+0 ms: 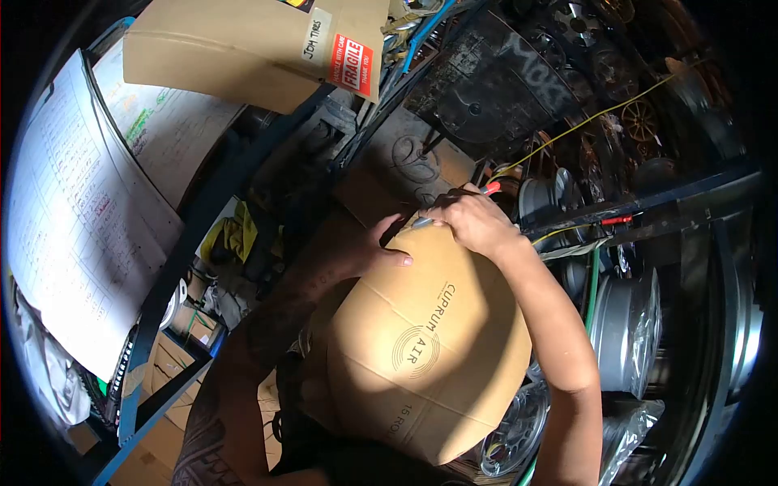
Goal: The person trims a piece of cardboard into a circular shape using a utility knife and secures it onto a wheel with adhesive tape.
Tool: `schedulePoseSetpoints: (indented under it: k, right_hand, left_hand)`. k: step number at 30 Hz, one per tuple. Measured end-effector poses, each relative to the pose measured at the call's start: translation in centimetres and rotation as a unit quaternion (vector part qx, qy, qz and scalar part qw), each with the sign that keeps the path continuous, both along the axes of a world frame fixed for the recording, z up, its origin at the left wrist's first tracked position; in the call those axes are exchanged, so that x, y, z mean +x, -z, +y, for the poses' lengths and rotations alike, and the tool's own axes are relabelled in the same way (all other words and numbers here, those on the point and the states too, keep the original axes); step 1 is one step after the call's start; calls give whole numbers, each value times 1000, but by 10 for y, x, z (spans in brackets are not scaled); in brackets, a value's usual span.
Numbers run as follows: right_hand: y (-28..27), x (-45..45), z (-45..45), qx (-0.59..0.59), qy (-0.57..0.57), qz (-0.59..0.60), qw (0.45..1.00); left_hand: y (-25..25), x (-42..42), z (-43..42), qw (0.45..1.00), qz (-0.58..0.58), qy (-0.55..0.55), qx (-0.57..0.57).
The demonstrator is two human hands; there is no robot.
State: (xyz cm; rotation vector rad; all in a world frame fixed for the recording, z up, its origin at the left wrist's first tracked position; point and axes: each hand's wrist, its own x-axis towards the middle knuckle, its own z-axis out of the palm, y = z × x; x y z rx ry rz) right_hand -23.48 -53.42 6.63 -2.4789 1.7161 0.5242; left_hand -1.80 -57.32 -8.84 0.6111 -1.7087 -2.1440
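A large curved sheet of cardboard point(478, 324), printed "CUPRUM AIR", stands in front of my body with several creases across it. My left hand point(379, 253) grips its upper left edge, thumb on the printed face and fingers partly hidden behind. At the top edge my right hand point(478, 221) is closed around a utility knife point(422, 222) with a grey front end and a red-orange rear end. The knife's front end touches or lies right at the cardboard's top edge; the blade itself is too small to make out.
A cardboard box point(219, 49) with a "FRAGILE" label sits upper left, above a blue metal frame point(182, 279). Written sheets point(89, 211) hang at the left. Wheel rims point(624, 332) crowd the right beside dark metal bars point(648, 206). A yellow cord point(583, 123) crosses the upper right.
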Motion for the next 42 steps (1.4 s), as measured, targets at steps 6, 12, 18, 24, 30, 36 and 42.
schedulePoseSetpoints:
  k: [6,12,18,24,30,36,42]
  right_hand:
    - [-14,8,-2,-19,-46,-27,998]
    - [1,-52,8,-5,74,-19,997]
    - [-14,-143,82,25,215,93,972]
    - [48,-99,110,-59,476,-484,732]
    - [69,-36,98,-115,525,-482,692]
    - [32,-19,53,-110,468,-330,813]
    - [38,24,84,-82,452,-204,865]
  left_hand:
    - [-2,1,-1,999,45,8,-4]
    - [14,-1,-7,990,28,11,-135]
    - [-4,-2,-11,997,26,74,-9]
    - [11,-36,-25,764,-111,52,-634]
    - [-21,-39,-4,952,-63,-105,-280]
    - [-37,-37,-1,856,-43,-164,-488]
    - [-42,-37,7,867,-99,-178,-454]
